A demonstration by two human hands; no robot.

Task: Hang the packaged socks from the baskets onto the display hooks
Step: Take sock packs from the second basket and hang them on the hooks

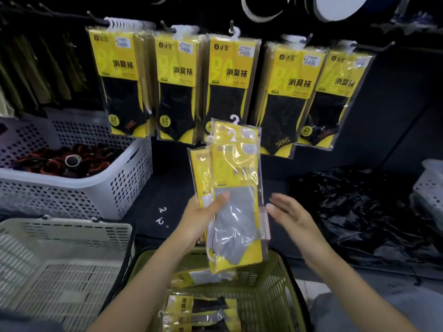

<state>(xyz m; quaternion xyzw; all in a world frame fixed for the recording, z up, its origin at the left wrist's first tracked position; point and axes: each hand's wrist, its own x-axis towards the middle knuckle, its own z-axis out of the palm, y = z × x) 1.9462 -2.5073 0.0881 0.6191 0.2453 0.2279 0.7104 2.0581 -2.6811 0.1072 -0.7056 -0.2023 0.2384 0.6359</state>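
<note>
My left hand (203,212) grips a small stack of yellow sock packs (236,188) with grey socks inside, held upright above the green basket (275,279). White plastic hangers stick up from the top of the stack. My right hand (287,214) hovers just right of the packs with straight fingers, holding nothing. More yellow packs (203,307) lie in the green basket. On the dark wall behind, five display hooks carry rows of yellow packs with black socks (227,85).
A white perforated basket (119,183) at left holds dark red and black items. A beige slatted basket (60,255) stands at lower left. Crumpled black plastic (359,212) lies at right, beside another white basket (429,188). Two loose white hangers (161,215) lie on the dark shelf.
</note>
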